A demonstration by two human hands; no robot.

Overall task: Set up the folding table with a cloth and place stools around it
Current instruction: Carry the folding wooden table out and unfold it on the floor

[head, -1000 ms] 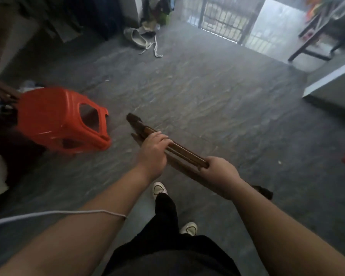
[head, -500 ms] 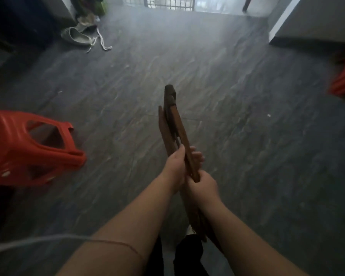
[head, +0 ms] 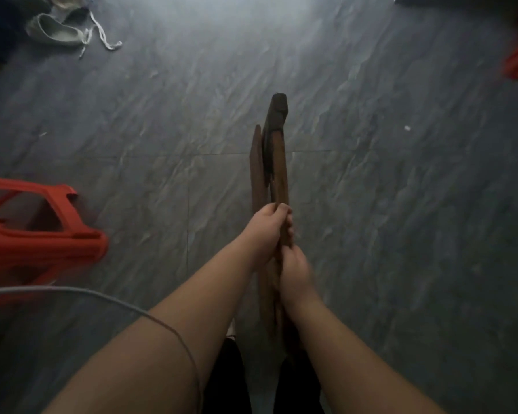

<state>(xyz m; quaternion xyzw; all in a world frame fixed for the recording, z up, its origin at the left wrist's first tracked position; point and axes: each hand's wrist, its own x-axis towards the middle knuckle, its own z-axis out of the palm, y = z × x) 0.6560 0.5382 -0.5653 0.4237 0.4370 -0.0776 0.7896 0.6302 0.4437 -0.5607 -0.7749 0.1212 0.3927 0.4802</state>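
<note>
Table frame (head: 280, 162) folded, clamped in both hands.
Your left grip (head: 266, 231) sat just ahead of your right grip (head: 295, 270), both closed round the wooden bars, which pointed to 12 o'clock over the floor (head: 401, 204). A red stool (head: 57, 252) lay tipped at 9 o'clock. Next, I judged, you needed to spread the legs. No writing showed.

hands (head: 265, 231) (head: 295, 270) 2 | folded wooden frame (head: 277, 162) 1 | red stool (head: 42, 234) 1 | cord (head: 102, 294) 1 | shoe (head: 54, 31) 1
</note>
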